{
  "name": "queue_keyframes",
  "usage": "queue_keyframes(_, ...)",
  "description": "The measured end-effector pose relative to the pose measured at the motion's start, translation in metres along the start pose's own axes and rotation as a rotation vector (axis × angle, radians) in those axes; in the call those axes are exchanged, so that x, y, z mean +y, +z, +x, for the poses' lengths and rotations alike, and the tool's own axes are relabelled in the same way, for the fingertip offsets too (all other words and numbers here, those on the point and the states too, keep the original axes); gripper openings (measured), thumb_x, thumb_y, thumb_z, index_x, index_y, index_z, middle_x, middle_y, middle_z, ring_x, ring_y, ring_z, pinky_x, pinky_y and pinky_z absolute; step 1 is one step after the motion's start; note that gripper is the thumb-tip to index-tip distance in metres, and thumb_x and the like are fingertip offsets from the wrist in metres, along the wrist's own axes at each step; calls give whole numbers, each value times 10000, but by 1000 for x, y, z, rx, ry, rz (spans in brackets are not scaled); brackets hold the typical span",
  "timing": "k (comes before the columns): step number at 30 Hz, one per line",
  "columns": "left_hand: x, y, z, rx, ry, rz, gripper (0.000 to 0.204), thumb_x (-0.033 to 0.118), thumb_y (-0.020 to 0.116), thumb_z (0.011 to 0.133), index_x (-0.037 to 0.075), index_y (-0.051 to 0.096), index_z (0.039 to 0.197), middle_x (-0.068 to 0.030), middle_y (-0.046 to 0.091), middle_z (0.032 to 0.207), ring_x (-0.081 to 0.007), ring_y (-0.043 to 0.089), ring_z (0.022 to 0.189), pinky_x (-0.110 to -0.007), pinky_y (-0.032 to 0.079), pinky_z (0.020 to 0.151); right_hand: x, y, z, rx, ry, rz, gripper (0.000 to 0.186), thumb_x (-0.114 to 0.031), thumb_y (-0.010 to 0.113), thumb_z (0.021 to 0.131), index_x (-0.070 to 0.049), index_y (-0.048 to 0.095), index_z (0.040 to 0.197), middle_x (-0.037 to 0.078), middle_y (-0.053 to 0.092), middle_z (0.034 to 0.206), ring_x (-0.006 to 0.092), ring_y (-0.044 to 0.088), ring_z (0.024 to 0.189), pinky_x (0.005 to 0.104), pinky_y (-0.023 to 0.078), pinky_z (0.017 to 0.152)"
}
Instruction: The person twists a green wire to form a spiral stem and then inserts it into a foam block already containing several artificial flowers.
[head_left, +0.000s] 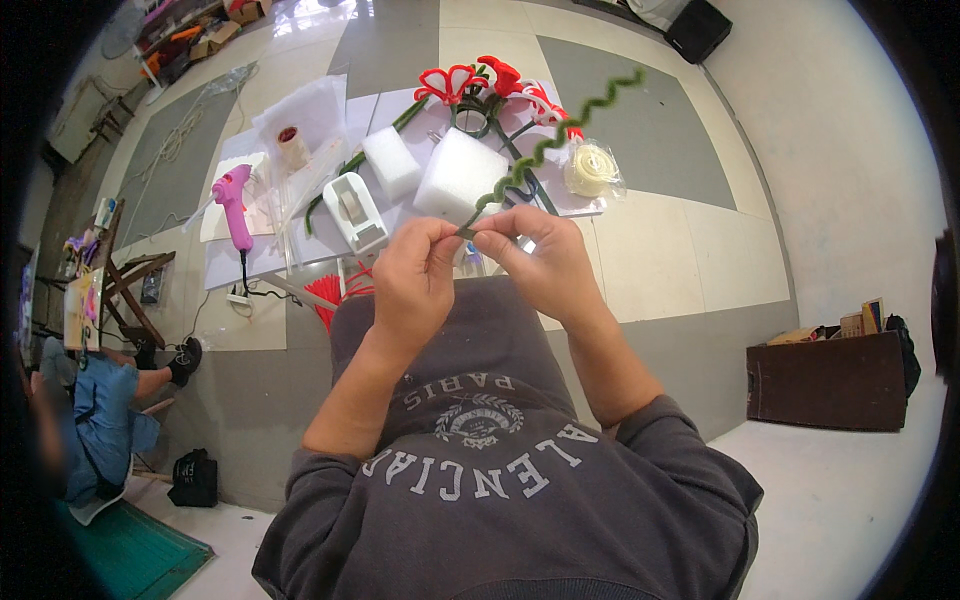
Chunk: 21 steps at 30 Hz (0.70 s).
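Between both hands I hold a wavy green pipe cleaner [540, 152], its crimped length rising up and to the right. My left hand [415, 268] pinches its lower end with thumb and forefinger. Close against it, my right hand [530, 255] pinches the same end, where a small dark green piece shows at the fingertips. Just beyond my hands lie two white foam blocks [455, 175] and a white tape dispenser [355, 212]. Red and white pipe cleaner flowers [450, 85] with green stems rest at the table's far side.
A pink hot glue gun [233, 205] lies at the table's left, its black cord trailing down. Red pipe cleaners [325, 295] lie by my lap. Nearby are a tape roll [292, 148] and a wrapped cream roll [593, 168]. Another person [100, 420] sits at far left; a brown box [828, 385] stands right.
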<state>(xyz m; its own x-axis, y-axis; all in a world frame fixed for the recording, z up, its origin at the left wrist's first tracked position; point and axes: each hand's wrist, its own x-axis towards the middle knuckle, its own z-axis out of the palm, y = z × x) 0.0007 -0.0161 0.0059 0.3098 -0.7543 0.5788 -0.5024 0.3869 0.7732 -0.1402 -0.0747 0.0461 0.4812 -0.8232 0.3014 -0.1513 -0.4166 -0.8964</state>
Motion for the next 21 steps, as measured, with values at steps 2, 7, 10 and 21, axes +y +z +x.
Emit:
queue_keyframes(2, 4, -3, 0, -59, -140, -143, 65, 33, 575, 831, -18, 567, 870, -88, 573, 738, -172, 565, 582, -273, 435, 520, -1, -1, 1, 2, -17, -23, 112, -79, 661, 765, 14, 648, 825, 103, 634, 735, 151, 582, 659, 269, 446, 607)
queue_keyframes(7, 4, -12, -1, -230, -457, -562, 110, 82, 521, 888, -16, 569, 879, -11, 522, 676, -71, 495, 519, -209, 389, 467, -2, -6, 3, -23, -88, -87, 74, -52, 658, 750, 1, 638, 798, 87, 605, 689, 159, 571, 652, 276, 429, 588)
queue_keyframes(10, 2, -19, 3, -393, -582, -780, 168, 141, 496, 912, -8, 568, 883, 3, 495, 656, -62, 447, 508, -193, 348, 442, 2, -5, 4, -43, -109, -25, 60, -43, 654, 748, -2, 619, 773, 81, 582, 675, 161, 554, 628, 283, 416, 572)
queue_keyframes(21, 1, -6, 4, -202, -560, -799, 177, 147, 563, 883, -8, 564, 966, -19, 536, 734, -87, 492, 587, -210, 401, 499, 6, -7, 0, -62, -138, -38, 54, -28, 632, 768, -9, 626, 818, 59, 601, 763, 127, 539, 689, 259, 418, 634)
